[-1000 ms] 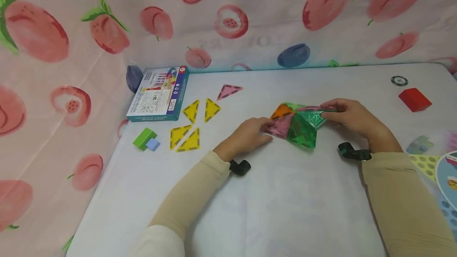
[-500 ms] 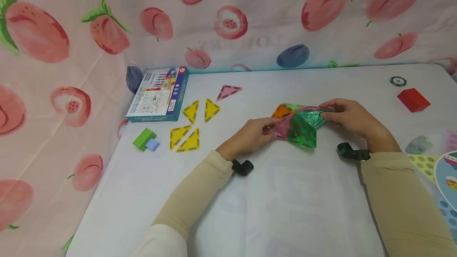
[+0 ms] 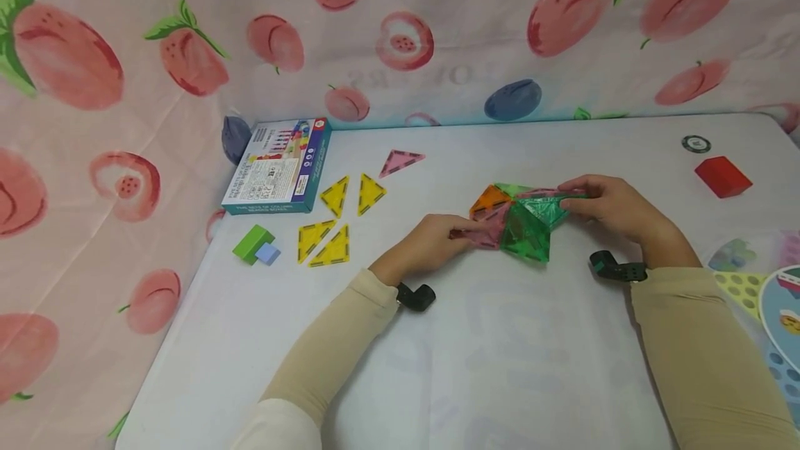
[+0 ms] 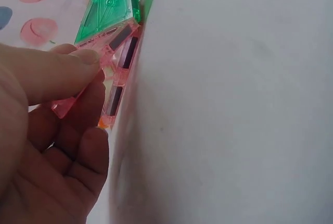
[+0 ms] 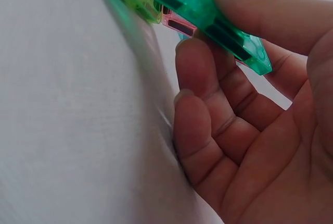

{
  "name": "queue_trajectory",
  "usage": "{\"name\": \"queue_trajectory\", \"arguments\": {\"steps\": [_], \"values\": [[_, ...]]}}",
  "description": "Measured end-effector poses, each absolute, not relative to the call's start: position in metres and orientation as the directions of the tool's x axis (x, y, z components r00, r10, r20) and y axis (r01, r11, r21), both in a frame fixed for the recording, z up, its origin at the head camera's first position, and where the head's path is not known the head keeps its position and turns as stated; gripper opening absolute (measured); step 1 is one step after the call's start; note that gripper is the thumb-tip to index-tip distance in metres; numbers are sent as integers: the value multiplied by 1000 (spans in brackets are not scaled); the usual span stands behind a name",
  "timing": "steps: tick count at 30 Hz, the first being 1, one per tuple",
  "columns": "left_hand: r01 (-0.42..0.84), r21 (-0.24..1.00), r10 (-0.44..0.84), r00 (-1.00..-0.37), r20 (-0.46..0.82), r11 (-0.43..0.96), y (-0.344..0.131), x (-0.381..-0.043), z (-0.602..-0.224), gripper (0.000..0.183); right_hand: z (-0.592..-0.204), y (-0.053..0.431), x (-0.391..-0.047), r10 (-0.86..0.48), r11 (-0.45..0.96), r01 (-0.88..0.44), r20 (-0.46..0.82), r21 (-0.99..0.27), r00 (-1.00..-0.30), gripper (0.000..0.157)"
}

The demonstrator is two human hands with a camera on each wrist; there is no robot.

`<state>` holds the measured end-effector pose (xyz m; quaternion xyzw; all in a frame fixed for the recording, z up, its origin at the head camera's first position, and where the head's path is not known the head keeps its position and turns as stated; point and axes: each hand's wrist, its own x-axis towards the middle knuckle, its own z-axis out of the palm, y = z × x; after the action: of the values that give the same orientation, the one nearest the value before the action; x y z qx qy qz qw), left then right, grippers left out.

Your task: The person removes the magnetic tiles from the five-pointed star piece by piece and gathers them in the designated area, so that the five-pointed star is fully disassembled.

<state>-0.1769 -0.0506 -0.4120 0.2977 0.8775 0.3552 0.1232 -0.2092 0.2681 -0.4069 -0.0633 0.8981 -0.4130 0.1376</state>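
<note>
A cluster of translucent magnetic tiles lies on the white table between both hands. My left hand pinches a pink triangular tile at the cluster's left side; in the left wrist view the thumb presses it from above. Beside that tile is a green tile, and an orange tile lies behind it. At the right end my right hand pinches the corner of a teal-green tile between thumb and fingers. Parts of the cluster's lower tiles are hidden.
Several yellow triangle tiles and one pink triangle lie to the left. A box and green and blue blocks sit farther left. At right are a red block and a round black-and-white disc.
The left hand first moved right onto the pink tile, then drew slightly back left and down while pinching it. That tile's tilt changed. The right hand has hardly moved.
</note>
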Motion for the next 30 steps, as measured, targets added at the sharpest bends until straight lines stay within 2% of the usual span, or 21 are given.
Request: {"name": "queue_trajectory", "arguments": {"steps": [9,15,20,25,30], "values": [[387,709,576,-817,-34,590,-58,-169,-412,30,-406,268,-211,-230,656,1,-201,-754,-952,55],[351,735,577,-814,-67,580,-84,-165,-403,32,-406,269,-212,-227,658,7,-207,-753,-952,57],[280,723,490,-867,-92,631,-109,-184,-395,40,-406,269,-212,-225,659,2,-200,-752,-954,57],[198,652,380,-913,-149,732,-125,-213,-394,43,-407,269,-211,-221,654,8,-201,-757,-954,56],[191,567,316,-940,-129,801,-127,-231,-391,42,-406,268,-209,-222,648,17,-210,-761,-952,57]]}}
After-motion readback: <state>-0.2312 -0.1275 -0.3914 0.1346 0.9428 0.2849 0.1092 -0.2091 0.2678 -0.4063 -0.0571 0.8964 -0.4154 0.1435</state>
